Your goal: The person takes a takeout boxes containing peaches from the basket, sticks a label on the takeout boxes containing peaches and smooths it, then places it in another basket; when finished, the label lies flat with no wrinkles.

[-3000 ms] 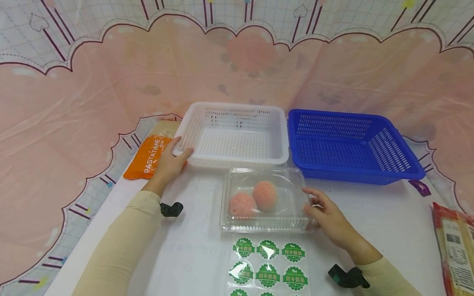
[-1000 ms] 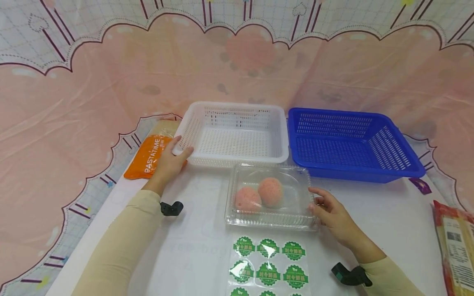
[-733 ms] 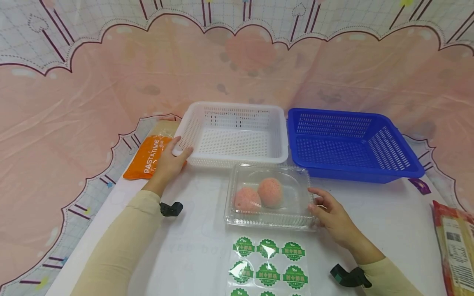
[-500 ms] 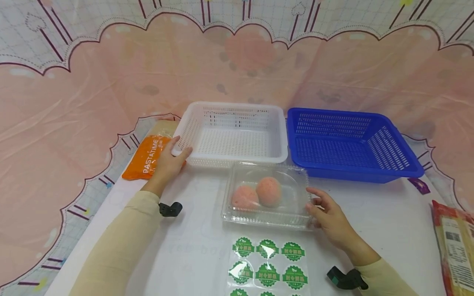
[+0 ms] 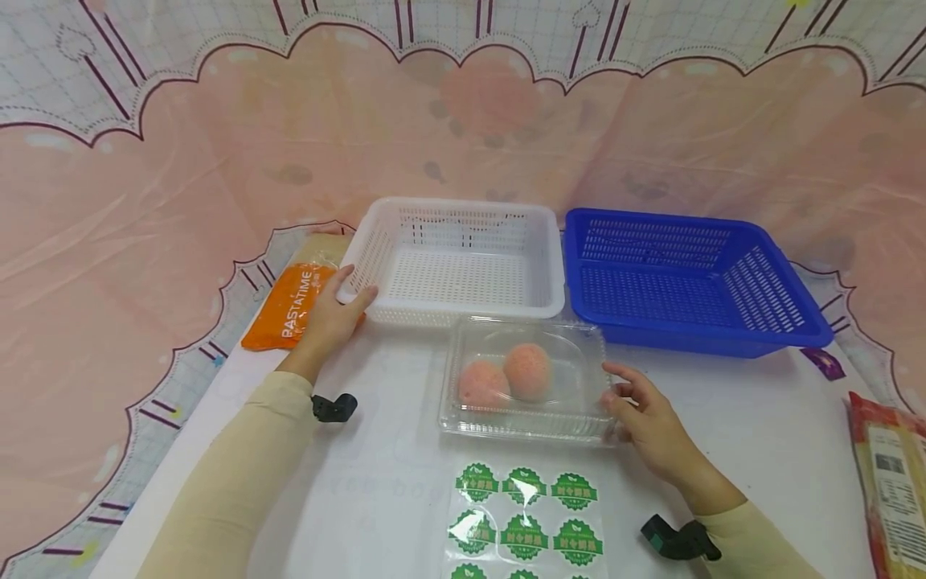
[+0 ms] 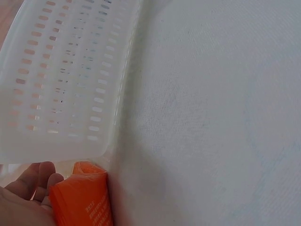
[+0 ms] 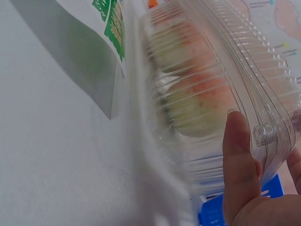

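My right hand grips the right end of a clear plastic clamshell box, its lid down. In the right wrist view the thumb lies against the ribbed side of the box. Inside sit two round, peach-like fruits, pink from above and partly yellow-green from the side. My left hand rests at the near left corner of a white slotted basket, thumb by the rim. Beside its loosely bent fingers lies an orange packet, partly hidden by the hand in the head view.
A blue slotted basket stands right of the white one. Green round stickers on a sheet lie in front of the box. At the right edge is a red-and-yellow packet, with a small purple wrapper behind it.
Over three seconds the clear box has shifted a little to the right and away, with my right hand holding it. My left hand has stayed at the white basket.
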`<state>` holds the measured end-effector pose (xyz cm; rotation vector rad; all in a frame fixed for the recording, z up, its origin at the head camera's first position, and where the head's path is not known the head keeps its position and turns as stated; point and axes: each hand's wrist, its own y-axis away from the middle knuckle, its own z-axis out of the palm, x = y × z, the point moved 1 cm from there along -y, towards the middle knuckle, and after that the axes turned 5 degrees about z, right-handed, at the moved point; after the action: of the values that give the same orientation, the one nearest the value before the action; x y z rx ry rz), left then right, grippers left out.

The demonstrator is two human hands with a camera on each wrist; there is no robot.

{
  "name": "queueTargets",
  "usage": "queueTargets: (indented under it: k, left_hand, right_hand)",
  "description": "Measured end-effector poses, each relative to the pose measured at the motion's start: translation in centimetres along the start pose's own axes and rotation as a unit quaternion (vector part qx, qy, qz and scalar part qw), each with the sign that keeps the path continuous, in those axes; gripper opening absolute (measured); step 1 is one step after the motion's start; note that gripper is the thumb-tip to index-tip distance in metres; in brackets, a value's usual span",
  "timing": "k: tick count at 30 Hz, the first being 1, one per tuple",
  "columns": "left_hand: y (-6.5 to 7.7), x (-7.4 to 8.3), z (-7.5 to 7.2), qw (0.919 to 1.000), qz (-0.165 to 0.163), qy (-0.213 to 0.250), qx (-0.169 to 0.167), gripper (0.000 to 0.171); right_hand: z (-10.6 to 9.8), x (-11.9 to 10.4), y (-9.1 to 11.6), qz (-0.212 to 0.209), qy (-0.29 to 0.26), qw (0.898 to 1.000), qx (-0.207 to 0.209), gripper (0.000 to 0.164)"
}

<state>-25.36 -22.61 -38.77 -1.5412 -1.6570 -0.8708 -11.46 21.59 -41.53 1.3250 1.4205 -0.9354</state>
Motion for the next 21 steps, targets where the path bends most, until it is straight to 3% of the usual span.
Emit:
queueTargets:
  k: [13, 21]
  left_hand:
    - [-0.1, -0.1, 0.0, 0.9999, -0.004, 0.008, -0.008, 0.086]
    - [-0.1, -0.2, -0.6, 0.9995, -0.001, -0.006, -0.032, 0.092]
  right_hand:
    - [-0.9, -0.4, -0.2, 0.016, 0.017, 0.999, -0.026, 0.049]
    - [-1.7, -0.5, -0.3, 0.016, 0.028, 0.998, -0.056, 0.051]
